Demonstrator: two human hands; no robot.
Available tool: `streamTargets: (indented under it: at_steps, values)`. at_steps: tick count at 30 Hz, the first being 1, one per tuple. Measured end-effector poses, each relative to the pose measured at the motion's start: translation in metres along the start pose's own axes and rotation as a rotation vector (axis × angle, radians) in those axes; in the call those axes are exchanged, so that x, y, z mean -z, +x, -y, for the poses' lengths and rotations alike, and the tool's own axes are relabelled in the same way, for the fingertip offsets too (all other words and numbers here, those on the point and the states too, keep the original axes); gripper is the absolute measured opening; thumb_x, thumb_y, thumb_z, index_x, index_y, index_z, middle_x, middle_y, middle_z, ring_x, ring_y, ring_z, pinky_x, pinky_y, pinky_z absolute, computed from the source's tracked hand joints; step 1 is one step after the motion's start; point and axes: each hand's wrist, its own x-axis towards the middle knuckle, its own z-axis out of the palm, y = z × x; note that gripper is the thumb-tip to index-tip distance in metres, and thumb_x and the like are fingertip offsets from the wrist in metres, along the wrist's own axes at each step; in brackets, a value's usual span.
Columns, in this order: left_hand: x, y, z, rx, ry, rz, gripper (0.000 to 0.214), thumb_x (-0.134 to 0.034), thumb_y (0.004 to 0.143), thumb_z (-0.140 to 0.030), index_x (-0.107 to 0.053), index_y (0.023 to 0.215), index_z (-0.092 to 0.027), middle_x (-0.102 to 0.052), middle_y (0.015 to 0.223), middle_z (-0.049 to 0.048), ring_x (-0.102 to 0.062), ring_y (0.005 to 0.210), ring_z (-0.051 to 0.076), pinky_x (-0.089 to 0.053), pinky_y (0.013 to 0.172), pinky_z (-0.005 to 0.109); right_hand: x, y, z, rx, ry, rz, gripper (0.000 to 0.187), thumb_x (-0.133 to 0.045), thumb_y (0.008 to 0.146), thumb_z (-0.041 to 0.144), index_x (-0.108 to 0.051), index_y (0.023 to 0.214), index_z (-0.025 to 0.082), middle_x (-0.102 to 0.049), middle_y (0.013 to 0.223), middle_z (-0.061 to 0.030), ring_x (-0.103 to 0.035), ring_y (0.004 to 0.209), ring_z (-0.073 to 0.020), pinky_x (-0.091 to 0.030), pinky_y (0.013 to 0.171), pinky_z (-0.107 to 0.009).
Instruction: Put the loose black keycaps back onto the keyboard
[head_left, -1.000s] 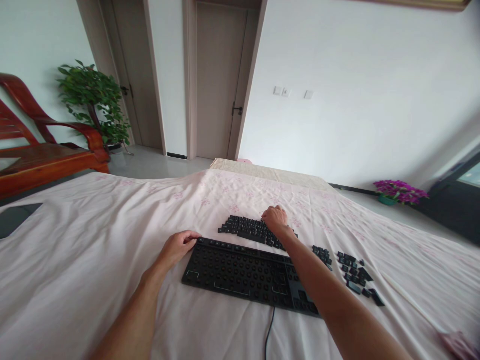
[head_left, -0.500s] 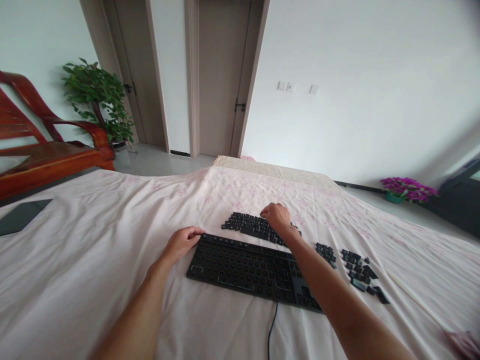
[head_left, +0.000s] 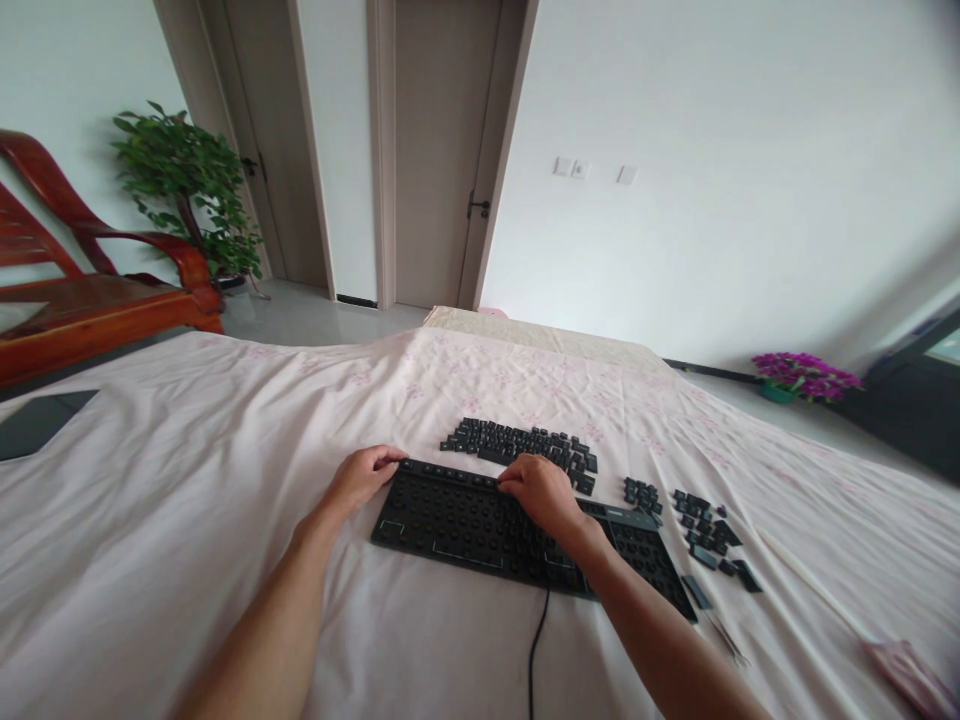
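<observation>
A black keyboard [head_left: 465, 555] lies on the bedspread, most of its key posts bare and a few keycaps fitted along the top row. My left hand [head_left: 365, 475] grips the keyboard's far left corner, thumb and fingers closed on its edge. My right hand [head_left: 541, 492] is closed in a pinch over the middle of the top row; whatever its fingertips hold, if anything, is hidden. Just beyond the keyboard, loose black keycaps [head_left: 487, 437] lie grouped in rows. Smaller groups of keycaps [head_left: 640, 494] and larger loose keys [head_left: 703, 556] sit to the right.
A black cable [head_left: 534, 650] runs from the keyboard toward me. Beside its right end lie a dark key [head_left: 697, 592] and a thin wire tool [head_left: 727, 640]. A dark flat tablet-like thing [head_left: 41, 425] rests at far left. The pink-flowered bedspread [head_left: 300, 400] is wrinkled.
My right hand has come back from above the loose keycaps to the keyboard's top row. My left hand stays at the corner. The view has shifted slightly.
</observation>
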Motion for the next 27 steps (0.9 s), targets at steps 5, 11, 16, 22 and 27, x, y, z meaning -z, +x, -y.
streamTargets:
  at_steps: [5, 11, 16, 22, 27]
  values:
    - [0.001, 0.0, 0.002, -0.012, 0.0, -0.001, 0.032, -0.056, 0.075, -0.032, -0.07, 0.098, -0.016, -0.073, 0.097, 0.0069, -0.067, 0.088, 0.022, -0.049, 0.08, 0.03, 0.003, -0.001, 0.008, 0.033, -0.114, 0.017, 0.017, -0.058, 0.082, 0.03, -0.074, 0.087, 0.027, -0.068, 0.093, -0.0009, -0.058, 0.094, -0.0167, -0.038, 0.078, -0.024]
    - [0.001, 0.002, 0.007, -0.015, 0.011, 0.004, 0.032, -0.055, 0.076, -0.032, -0.07, 0.1, -0.016, -0.073, 0.097, 0.0068, -0.067, 0.089, 0.022, -0.049, 0.08, 0.03, 0.004, -0.005, 0.02, 0.058, -0.255, 0.016, 0.02, -0.053, 0.087, 0.027, -0.073, 0.086, 0.023, -0.066, 0.09, -0.0049, -0.056, 0.091, -0.0183, -0.038, 0.078, -0.026]
    - [0.001, 0.002, 0.007, -0.019, 0.029, -0.001, 0.032, -0.055, 0.076, -0.033, -0.07, 0.1, -0.016, -0.073, 0.096, 0.0061, -0.067, 0.087, 0.022, -0.049, 0.079, 0.029, 0.002, -0.01, 0.023, 0.069, -0.29, 0.001, 0.024, -0.049, 0.09, 0.027, -0.071, 0.082, 0.022, -0.065, 0.089, -0.0045, -0.055, 0.088, -0.0178, -0.038, 0.074, -0.026]
    - [0.001, 0.002, 0.005, -0.009, 0.029, -0.007, 0.033, -0.056, 0.075, -0.032, -0.071, 0.099, -0.016, -0.074, 0.095, 0.0058, -0.068, 0.086, 0.022, -0.049, 0.077, 0.028, -0.009, -0.023, 0.026, 0.116, -0.364, -0.014, 0.024, -0.044, 0.089, 0.012, -0.067, 0.088, 0.02, -0.062, 0.092, -0.0063, -0.053, 0.088, -0.0186, -0.038, 0.073, -0.027]
    - [0.0, 0.001, 0.005, -0.013, 0.035, -0.015, 0.033, -0.055, 0.075, -0.033, -0.071, 0.099, -0.016, -0.074, 0.096, 0.0058, -0.067, 0.087, 0.022, -0.049, 0.079, 0.028, -0.014, -0.032, 0.036, 0.153, -0.449, 0.0, 0.022, -0.048, 0.083, 0.007, -0.064, 0.097, 0.015, -0.06, 0.097, -0.0108, -0.05, 0.093, -0.0226, -0.038, 0.08, -0.032]
